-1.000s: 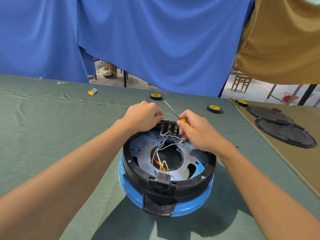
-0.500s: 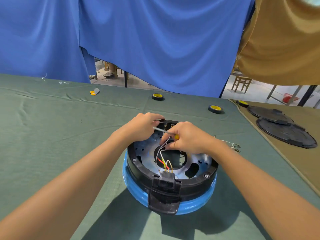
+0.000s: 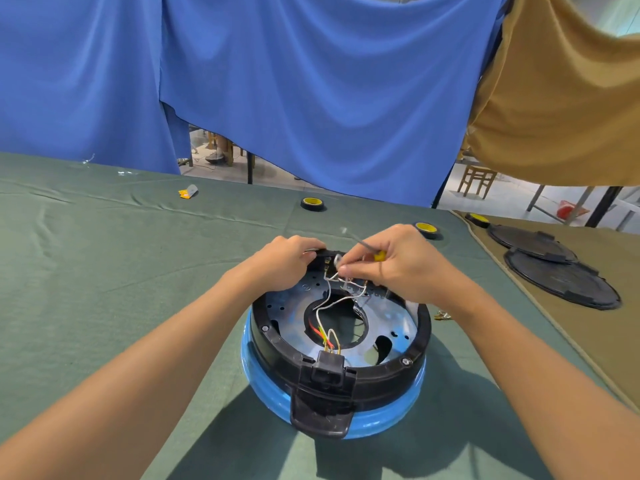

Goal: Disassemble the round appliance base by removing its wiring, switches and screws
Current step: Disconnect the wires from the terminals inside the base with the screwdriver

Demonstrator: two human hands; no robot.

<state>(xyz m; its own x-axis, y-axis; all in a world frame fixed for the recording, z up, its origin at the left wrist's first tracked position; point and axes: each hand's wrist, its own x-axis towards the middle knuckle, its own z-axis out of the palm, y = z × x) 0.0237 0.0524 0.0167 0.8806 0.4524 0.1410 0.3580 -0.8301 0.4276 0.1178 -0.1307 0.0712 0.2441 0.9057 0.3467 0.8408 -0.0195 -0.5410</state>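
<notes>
The round appliance base [image 3: 277,344], black rim over a blue body, lies upside down on the green cloth with its metal plate [image 3: 287,303] showing. White, red and yellow wires [image 3: 323,317] run from the far switch block to the black connector [image 3: 329,367] at the near rim. My left hand [image 3: 284,259] grips the far rim of the base. My right hand [image 3: 398,265] holds a yellow-handled screwdriver [image 3: 367,247], its shaft pointing away to the upper left, while its fingertips pinch a white wire at the switch block. The switch block is mostly hidden by my hands.
Two yellow-cored tape rolls [image 3: 311,203] [image 3: 427,228] and a third [image 3: 478,219] lie beyond the base. Two black round covers [image 3: 561,278] rest on the brown cloth at right. A small yellow scrap [image 3: 187,192] lies far left. A loose bit of wire [image 3: 441,316] sits right of the base.
My right hand has lifted from the plate's middle back to the far switch block, and the screwdriver shaft now points up and away. My left hand stays on the far rim.
</notes>
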